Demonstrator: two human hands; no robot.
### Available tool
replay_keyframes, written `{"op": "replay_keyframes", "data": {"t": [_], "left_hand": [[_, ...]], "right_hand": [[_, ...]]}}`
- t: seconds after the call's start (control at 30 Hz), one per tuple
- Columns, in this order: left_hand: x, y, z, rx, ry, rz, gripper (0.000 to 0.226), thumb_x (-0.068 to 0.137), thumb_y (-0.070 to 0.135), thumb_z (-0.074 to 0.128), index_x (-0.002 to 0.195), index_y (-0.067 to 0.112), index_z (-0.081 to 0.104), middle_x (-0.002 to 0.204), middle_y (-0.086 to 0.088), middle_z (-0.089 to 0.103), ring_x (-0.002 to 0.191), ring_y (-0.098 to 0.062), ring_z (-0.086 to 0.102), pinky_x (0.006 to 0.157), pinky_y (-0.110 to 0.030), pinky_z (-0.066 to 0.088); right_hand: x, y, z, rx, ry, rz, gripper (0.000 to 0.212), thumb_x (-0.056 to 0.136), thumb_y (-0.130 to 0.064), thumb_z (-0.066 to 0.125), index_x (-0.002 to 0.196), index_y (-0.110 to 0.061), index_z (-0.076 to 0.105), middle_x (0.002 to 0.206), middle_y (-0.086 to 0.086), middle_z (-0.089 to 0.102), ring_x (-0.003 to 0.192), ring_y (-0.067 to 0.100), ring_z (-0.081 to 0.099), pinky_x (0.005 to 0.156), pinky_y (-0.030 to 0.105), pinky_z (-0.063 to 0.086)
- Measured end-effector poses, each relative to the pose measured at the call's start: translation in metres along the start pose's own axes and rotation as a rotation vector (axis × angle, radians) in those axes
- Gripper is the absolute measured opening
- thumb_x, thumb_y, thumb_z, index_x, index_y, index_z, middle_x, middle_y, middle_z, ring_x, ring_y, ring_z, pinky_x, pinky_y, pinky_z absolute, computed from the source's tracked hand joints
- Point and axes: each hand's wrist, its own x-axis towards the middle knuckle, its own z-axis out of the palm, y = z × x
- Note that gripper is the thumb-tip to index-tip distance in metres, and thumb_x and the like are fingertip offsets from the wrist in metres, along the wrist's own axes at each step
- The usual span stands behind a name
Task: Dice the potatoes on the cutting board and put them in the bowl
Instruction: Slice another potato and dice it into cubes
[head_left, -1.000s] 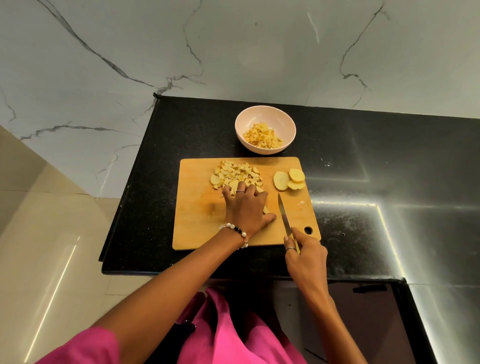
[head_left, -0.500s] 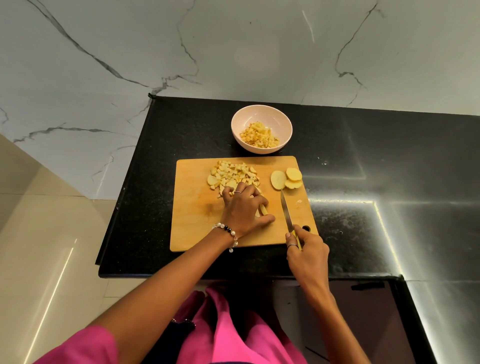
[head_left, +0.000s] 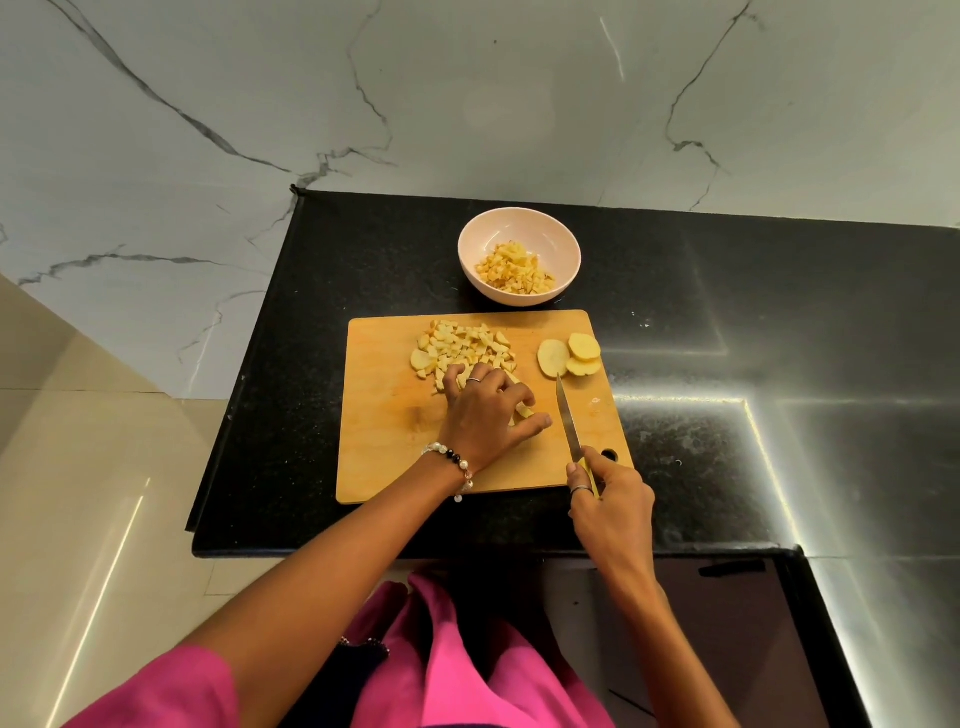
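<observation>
A wooden cutting board (head_left: 389, 447) lies on the black counter. A heap of diced potato (head_left: 465, 348) sits at its far middle, and three round potato slices (head_left: 569, 356) lie at its far right. My left hand (head_left: 485, 413) rests on the board with curled fingers over a few potato pieces (head_left: 523, 411) just below the heap. My right hand (head_left: 610, 501) grips the yellow handle of a knife (head_left: 569, 421), whose blade points away over the board to the right of my left hand. A pink bowl (head_left: 519, 234) behind the board holds diced potato.
The black counter (head_left: 779, 338) extends to the right and ends at a front edge near my body. A marble wall rises behind the bowl. The counter's left edge drops to a tiled floor.
My left hand has drawn slightly back from the heap with its fingers curling over some pieces. The knife stays beside it, little changed.
</observation>
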Motion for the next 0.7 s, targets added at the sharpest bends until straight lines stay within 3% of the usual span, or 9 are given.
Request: {"op": "replay_keyframes", "data": {"t": [0.17,0.27,0.4,0.53,0.7], "left_hand": [[0.000,-0.008,0.000,0.117,0.098,0.110,0.037,0.090,0.046,0.040,0.079,0.026,0.069,0.077,0.007,0.068,0.084,-0.015,0.062,0.095,-0.043,0.021],[0.005,-0.008,-0.005,0.023,0.122,0.032,0.034,0.092,0.039,0.040,0.081,0.023,0.068,0.078,0.008,0.069,0.081,-0.015,0.063,0.087,-0.037,0.022],[0.020,-0.006,-0.017,-0.231,-0.146,-0.243,0.021,0.095,0.034,0.047,0.096,0.028,0.067,0.095,0.012,0.068,0.100,-0.012,0.054,0.078,-0.033,0.017],[0.026,-0.008,-0.021,-0.139,-0.279,-0.211,0.019,0.093,0.035,0.051,0.100,0.032,0.068,0.100,0.015,0.068,0.108,-0.012,0.045,0.081,-0.035,0.020],[0.026,-0.004,-0.021,-0.102,-0.283,-0.192,0.019,0.093,0.037,0.052,0.099,0.030,0.068,0.100,0.011,0.066,0.110,-0.014,0.044,0.081,-0.036,0.020]], "right_hand": [[-0.001,0.001,-0.001,0.017,0.007,-0.004,0.034,0.094,-0.020,0.056,0.126,-0.010,0.060,0.083,0.004,0.067,0.077,0.025,0.065,0.073,0.042,0.055],[-0.001,0.000,0.000,0.033,0.000,0.007,0.036,0.093,-0.020,0.056,0.127,-0.010,0.058,0.090,0.005,0.068,0.082,0.026,0.066,0.076,0.041,0.055],[-0.001,-0.001,0.001,0.036,0.002,0.003,0.036,0.093,-0.020,0.056,0.127,-0.009,0.058,0.096,0.008,0.069,0.082,0.025,0.067,0.078,0.043,0.055],[-0.002,-0.001,0.000,0.045,0.000,0.006,0.034,0.093,-0.019,0.057,0.125,-0.009,0.060,0.092,0.004,0.068,0.080,0.024,0.066,0.077,0.044,0.055],[-0.002,0.000,-0.001,0.051,-0.004,0.008,0.030,0.093,-0.018,0.057,0.121,-0.008,0.062,0.080,-0.006,0.064,0.074,0.021,0.064,0.072,0.047,0.056]]}}
